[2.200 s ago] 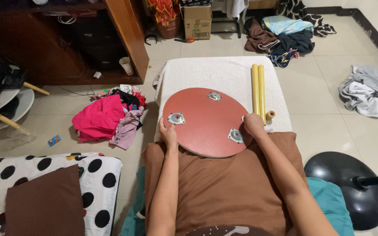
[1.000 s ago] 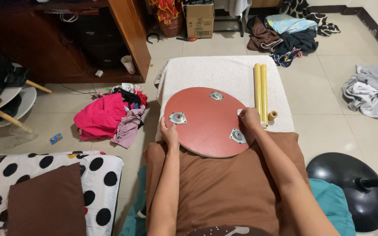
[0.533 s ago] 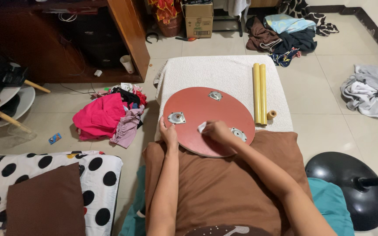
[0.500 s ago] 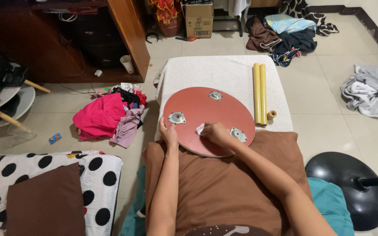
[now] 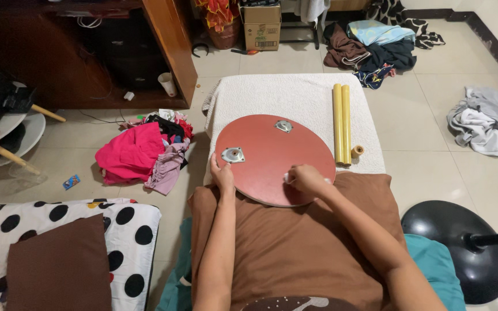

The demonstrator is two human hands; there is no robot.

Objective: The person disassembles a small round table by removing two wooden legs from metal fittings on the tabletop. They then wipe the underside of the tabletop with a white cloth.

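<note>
**Round red board steadied across the lap**

Nearest the person, the left hand (image 5: 222,175) clamps the near-left rim of the round red-brown wooden board (image 5: 275,158), fingers curled over the edge. The right hand (image 5: 306,179) closes on something small and pale at the near-right; what it is, I cannot tell. The board looks stiff, smooth, likely fairly heavy: best gripped by the rim. Beyond the left hand, a metal mounting plate (image 5: 233,154). Far right, two yellow cylindrical legs (image 5: 341,123).

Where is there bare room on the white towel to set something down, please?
The white towel is bare beyond the red disc, left of the yellow rods. The near end is crowded: left hand and right hand rest on the disc.
</note>
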